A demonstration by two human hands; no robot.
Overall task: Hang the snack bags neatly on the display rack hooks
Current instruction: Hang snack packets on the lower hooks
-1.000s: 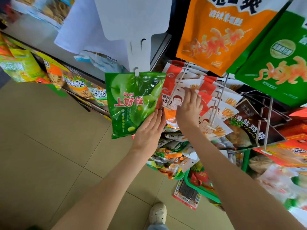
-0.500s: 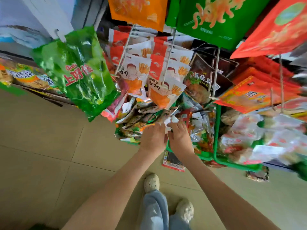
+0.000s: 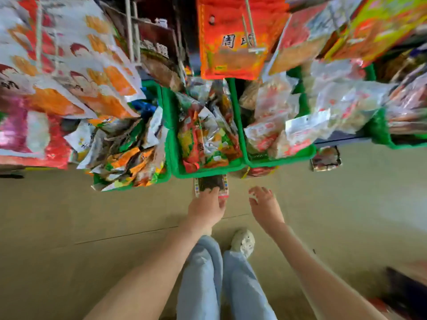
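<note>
A flat dark snack packet (image 3: 211, 184) with a patterned border lies on the floor, half under the green baskets. My left hand (image 3: 205, 210) is down on its near end, fingers over it and thumb at its red edge. My right hand (image 3: 265, 205) hovers just to the right over bare floor, fingers spread and holding nothing. Above, white-and-orange snack bags (image 3: 76, 70) hang on the rack's metal hooks (image 3: 129, 31) at the left, and an orange-red bag (image 3: 231, 40) hangs in the middle.
Three green baskets (image 3: 172, 135) full of mixed snack packs stand low on the rack. Two more packets lie on the floor, one (image 3: 325, 158) at the right and one (image 3: 260, 171) under the baskets. My legs and a white shoe (image 3: 242, 241) are directly below.
The view has tilted down from the hanging bags to the floor. Both hands dropped from the rack; the left hand has reached the dark packet, and the right has moved apart and opened.
</note>
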